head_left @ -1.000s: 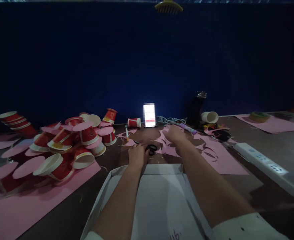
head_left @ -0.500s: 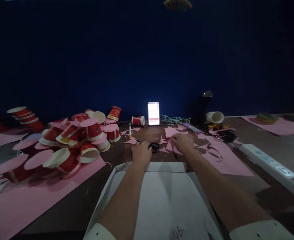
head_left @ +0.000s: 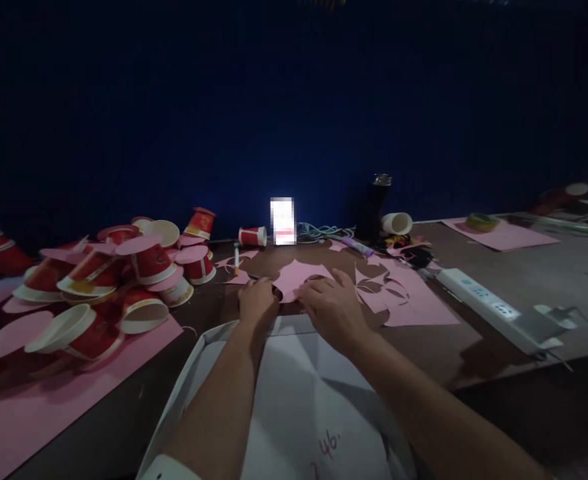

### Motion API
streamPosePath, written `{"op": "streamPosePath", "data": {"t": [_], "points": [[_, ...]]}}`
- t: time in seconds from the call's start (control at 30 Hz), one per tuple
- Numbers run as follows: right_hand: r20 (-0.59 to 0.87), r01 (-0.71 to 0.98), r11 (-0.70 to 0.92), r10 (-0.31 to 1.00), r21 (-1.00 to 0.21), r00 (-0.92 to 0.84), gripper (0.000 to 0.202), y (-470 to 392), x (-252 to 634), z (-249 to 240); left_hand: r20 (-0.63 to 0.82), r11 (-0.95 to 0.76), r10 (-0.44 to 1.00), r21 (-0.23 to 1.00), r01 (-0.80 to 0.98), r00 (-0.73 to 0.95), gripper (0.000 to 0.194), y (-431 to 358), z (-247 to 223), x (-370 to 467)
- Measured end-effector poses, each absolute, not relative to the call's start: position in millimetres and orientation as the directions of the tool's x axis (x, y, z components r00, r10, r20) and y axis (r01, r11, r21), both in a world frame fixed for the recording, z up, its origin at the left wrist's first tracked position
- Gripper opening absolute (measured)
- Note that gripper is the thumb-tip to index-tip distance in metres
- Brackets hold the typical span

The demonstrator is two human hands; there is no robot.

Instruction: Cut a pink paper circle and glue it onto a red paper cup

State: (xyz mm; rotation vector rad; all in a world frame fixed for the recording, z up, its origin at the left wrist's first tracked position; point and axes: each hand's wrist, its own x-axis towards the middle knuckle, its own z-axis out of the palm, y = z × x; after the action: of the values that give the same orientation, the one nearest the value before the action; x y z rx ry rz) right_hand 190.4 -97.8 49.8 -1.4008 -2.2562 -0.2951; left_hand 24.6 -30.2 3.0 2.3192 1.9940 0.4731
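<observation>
My left hand (head_left: 258,300) is closed over the scissors, whose black handle (head_left: 277,293) peeks out beside the fingers; most of them are hidden under the hand. To its right, my right hand (head_left: 331,307) has curled fingers gripping the near edge of a pink paper scrap (head_left: 300,275) with a jagged, scalloped outline. The scrap lies between the two hands, just beyond the far edge of a white cardboard box (head_left: 294,393) with red handwriting on it. My forearms reach over this box.
Red paper cups (head_left: 147,260), several capped with pink paper discs, pile up at left on a pink sheet (head_left: 139,357). Cut pink paper (head_left: 419,293) lies at right. A white power strip (head_left: 489,310), a glowing phone (head_left: 283,223), a dark bottle (head_left: 373,207) and a glue stick (head_left: 358,246) stand or lie around.
My right hand has moved left toward my left hand, bringing the pink scrap along beside the scissors. The camera has turned right, so the scene has shifted left.
</observation>
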Motion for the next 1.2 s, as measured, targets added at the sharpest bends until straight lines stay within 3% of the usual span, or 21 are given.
{"op": "streamPosePath", "data": {"t": [0.1, 0.23, 0.33, 0.43, 0.57, 0.67, 0.93, 1.13, 1.2], "points": [[0.525, 0.925, 0.374, 0.801, -0.065, -0.287, 0.024, -106.9, 208.0, 45.6, 0.21, -0.169, 0.97, 0.24, 0.956, 0.119, 0.03, -29.6, 1.5, 25.0], [0.562, 0.99, 0.111, 0.826, -0.092, -0.04, 0.024, -116.3, 255.8, 37.4, 0.222, -0.154, 0.97, 0.243, 0.958, 0.099, 0.031, -29.0, 0.3, 27.3], [0.444, 0.995, -0.084, 0.891, -0.049, 0.097, 0.026, -128.6, 288.1, 26.6, 0.208, -0.143, 0.973, 0.227, 0.963, 0.095, 0.03, -29.6, 1.7, 28.8], [0.286, 0.986, -0.166, 0.945, 0.002, 0.158, 0.032, -142.1, 304.6, 10.4, 0.19, -0.134, 0.977, 0.22, 0.966, 0.092, 0.032, -29.7, 2.6, 29.2], [0.2, 0.98, -0.197, 0.961, 0.01, 0.191, 0.053, -151.6, 306.4, -8.9, 0.205, -0.143, 0.974, 0.212, 0.967, 0.099, 0.032, -29.0, 1.3, 28.9], [0.168, 0.988, -0.157, 0.974, -0.002, 0.155, 0.048, -150.5, 301.0, -13.0, 0.199, -0.14, 0.975, 0.198, 0.97, 0.1, 0.033, -29.1, 0.9, 29.2], [0.186, 0.97, 0.179, 0.972, -0.167, -0.147, 0.036, -136.5, 288.8, -7.2, 0.212, -0.14, 0.973, 0.205, 0.969, 0.096, 0.033, -30.1, 1.3, 29.3], [0.214, 0.992, 0.013, 0.977, -0.124, 0.014, 0.036, -124.3, 303.9, -1.8, 0.2, -0.135, 0.976, 0.223, 0.966, 0.09, 0.033, -29.7, 1.6, 29.0], [0.259, 0.993, -0.071, 0.961, -0.098, 0.094, 0.045, -115.6, 310.6, 1.1, 0.202, -0.135, 0.975, 0.223, 0.965, 0.09, 0.033, -29.7, 1.6, 28.9]]}}
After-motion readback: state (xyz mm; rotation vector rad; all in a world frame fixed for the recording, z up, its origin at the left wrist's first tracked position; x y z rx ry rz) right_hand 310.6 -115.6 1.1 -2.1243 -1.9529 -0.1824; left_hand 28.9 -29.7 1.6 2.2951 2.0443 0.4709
